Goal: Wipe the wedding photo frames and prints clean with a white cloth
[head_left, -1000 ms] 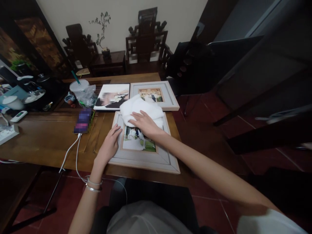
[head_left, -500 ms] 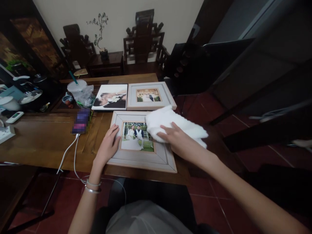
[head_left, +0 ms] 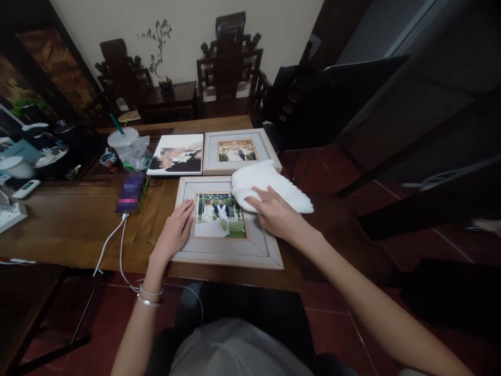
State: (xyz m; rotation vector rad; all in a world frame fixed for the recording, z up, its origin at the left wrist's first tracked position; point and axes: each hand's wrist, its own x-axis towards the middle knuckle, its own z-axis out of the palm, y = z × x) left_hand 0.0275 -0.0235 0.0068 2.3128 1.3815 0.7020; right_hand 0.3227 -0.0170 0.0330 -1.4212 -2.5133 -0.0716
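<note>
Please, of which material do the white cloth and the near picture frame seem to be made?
White cloth: probably terry cotton or microfibre, matte; its surface looks fuzzy, its folds soft.
Near picture frame: perhaps wood or imitation, matte grey with tan edge; diagonal corner seams suggest joined mouldings.

Picture frame (head_left: 230, 253) corner hidden by white cloth (head_left: 274, 183), phone (head_left: 130, 193) blurred, power strip (head_left: 11, 215) cut off left

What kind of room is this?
It looks like a sitting room in a home, though I can't be sure. There are carved wooden chairs by the wall, a potted plant on a small table, and a framed photo of two people on the big table.
</note>
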